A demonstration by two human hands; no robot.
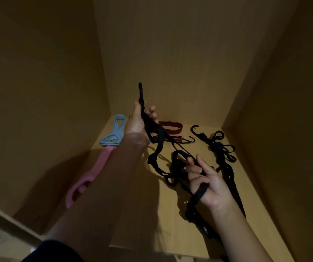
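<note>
- Centrally: black strap (159, 138), flat matte webbing, hangs in slack loops between both hands. It is lifted above the shelf floor (167, 233) inside a wooden compartment.
- The strap's top end carries a black hook (140, 90), stiff and narrow, pointing straight up past the fingers that hold it.
- Left hand (137, 121): raised, grip closed round the strap just below the hook, thumb on the near side, fingertips curled over the far side.
- Right hand (206, 183): lower and nearer, palm up, grip curled round a loop of the same strap. The band crosses the palm and leaves past the heel of the hand.
- Below the right hand the strap trails into a tangle on the shelf floor; its exact path is lost in shadow.
- Second black cord (221, 148), right of the hands, lies knotted on the floor. It has curved hooks at the far end, and the cord looks thinner than the strap.
- Red-brown strap (170, 126) lies near the back wall, folded into a flat oval, with a wire hook (192, 138) just in front of it.
- Blue bands (114, 130): smooth, rubbery loops, stacked in the back left corner.
- Pink band (95, 171): long and flat with the same smooth look, runs from the blue bands toward the front, partly behind the left forearm.
- Walls and floor: pale wood-grain board, dim yellow light, hard shadows.
</note>
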